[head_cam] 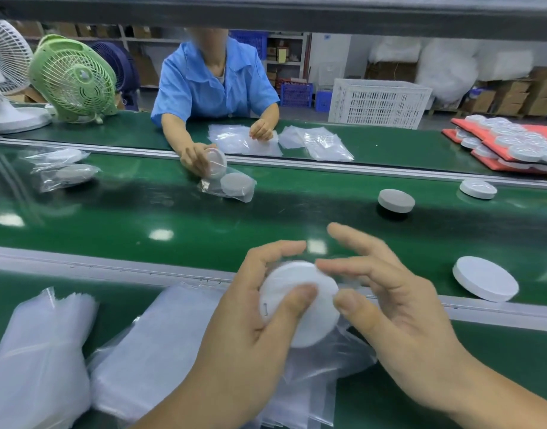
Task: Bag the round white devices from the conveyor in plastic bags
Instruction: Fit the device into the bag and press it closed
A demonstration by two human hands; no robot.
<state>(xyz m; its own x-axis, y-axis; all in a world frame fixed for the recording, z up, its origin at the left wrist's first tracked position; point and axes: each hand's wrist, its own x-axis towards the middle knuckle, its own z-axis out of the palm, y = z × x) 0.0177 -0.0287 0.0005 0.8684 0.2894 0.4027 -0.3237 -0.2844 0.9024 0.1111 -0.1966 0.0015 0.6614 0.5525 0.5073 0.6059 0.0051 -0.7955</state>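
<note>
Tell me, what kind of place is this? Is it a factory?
Most likely a factory packing line. A long green conveyor belt carries one round white device after another, piles of clear plastic bags lie beside it, and a worker in a blue shirt opposite is bagging them too.

Single head-worn view, angled forward and down, close over conveyor [204,212]

open belt [266,212] ahead, loose device [485,282] at right
</note>
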